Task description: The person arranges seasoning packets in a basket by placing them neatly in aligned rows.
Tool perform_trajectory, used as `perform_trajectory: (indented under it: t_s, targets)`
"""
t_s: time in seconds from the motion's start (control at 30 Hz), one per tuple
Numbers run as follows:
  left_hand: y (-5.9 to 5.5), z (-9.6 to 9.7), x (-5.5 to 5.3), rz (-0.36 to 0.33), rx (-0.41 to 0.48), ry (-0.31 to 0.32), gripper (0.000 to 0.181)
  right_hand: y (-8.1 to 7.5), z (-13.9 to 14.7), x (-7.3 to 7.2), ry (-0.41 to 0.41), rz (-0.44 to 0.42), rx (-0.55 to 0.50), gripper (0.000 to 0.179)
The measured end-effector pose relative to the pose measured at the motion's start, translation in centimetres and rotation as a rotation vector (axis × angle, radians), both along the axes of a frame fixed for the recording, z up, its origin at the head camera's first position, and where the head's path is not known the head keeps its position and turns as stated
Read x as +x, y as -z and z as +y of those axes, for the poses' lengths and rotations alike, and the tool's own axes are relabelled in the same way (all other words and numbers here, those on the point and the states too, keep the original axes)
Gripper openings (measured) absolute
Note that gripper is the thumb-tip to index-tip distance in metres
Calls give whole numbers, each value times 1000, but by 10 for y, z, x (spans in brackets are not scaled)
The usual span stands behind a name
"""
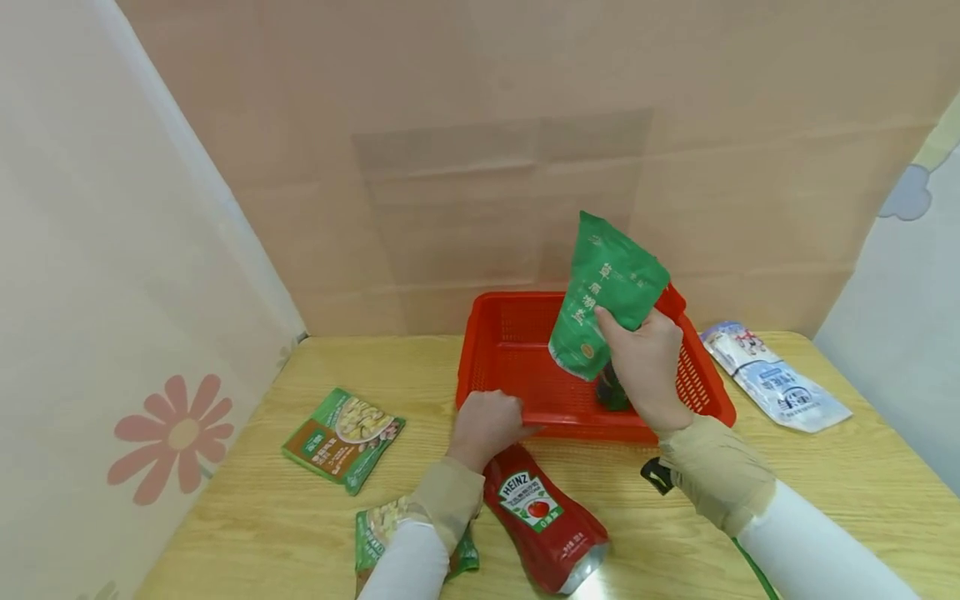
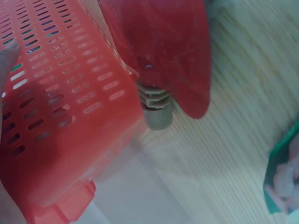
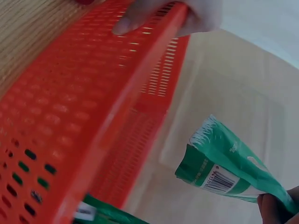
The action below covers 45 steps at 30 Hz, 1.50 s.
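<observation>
My right hand [image 1: 647, 362] pinches a green pouch [image 1: 607, 287] with white lettering and holds it up above the red plastic basket [image 1: 517, 417]. In the right wrist view the same pouch [image 3: 224, 165] shows a barcode near one end. My left hand [image 1: 489, 425] grips the basket's near rim at its left corner; the right wrist view shows its fingers [image 3: 124, 25] over the rim. Inside the basket, partly hidden behind my right hand, lies a dark green item [image 1: 612, 390]. Just below my left hand, a Heinz ketchup pouch [image 1: 543, 521] lies on the table, its spout cap [image 2: 158, 117] beside the basket.
Left of the basket lies a green and brown food packet [image 1: 345, 437]. A similar packet [image 1: 463, 557] is partly covered by my left arm. A white and blue pouch [image 1: 780, 379] lies right of the basket. A small black object [image 1: 657, 476] sits near my right wrist.
</observation>
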<state>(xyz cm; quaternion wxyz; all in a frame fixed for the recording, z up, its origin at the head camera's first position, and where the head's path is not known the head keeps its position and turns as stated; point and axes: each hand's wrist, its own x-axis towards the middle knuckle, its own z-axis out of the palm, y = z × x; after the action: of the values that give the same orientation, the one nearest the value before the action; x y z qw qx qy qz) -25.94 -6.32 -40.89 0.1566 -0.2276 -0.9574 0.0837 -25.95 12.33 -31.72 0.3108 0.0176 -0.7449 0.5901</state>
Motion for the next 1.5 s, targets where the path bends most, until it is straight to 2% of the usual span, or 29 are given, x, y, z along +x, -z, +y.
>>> perform_trajectory:
  t_s: [0.23, 0.43, 0.7, 0.97, 1.17, 1.4, 1.5]
  targets:
    - [-3, 2, -2, 5, 0, 3, 47, 18, -8, -21, 142, -98, 86, 20]
    - [-3, 4, -2, -3, -12, -4, 50, 35, -13, -32, 205, -151, 148, 21]
    - [0, 10, 0, -42, -16, -16, 48, 53, -14, -37, 205, -138, 289, 25]
    - [3, 12, 1, -33, -7, -16, 41, 68, -8, -44, 204, -243, 260, 21]
    - [5, 9, 1, -5, -17, -12, 42, 73, -8, -49, 227, -312, 267, 27]
    - [1, 6, 1, -16, -12, -42, 39, 74, -14, -54, 197, -328, 385, 25]
    - [1, 4, 1, -19, -14, -45, 39, 74, -16, -55, 188, -335, 399, 23]
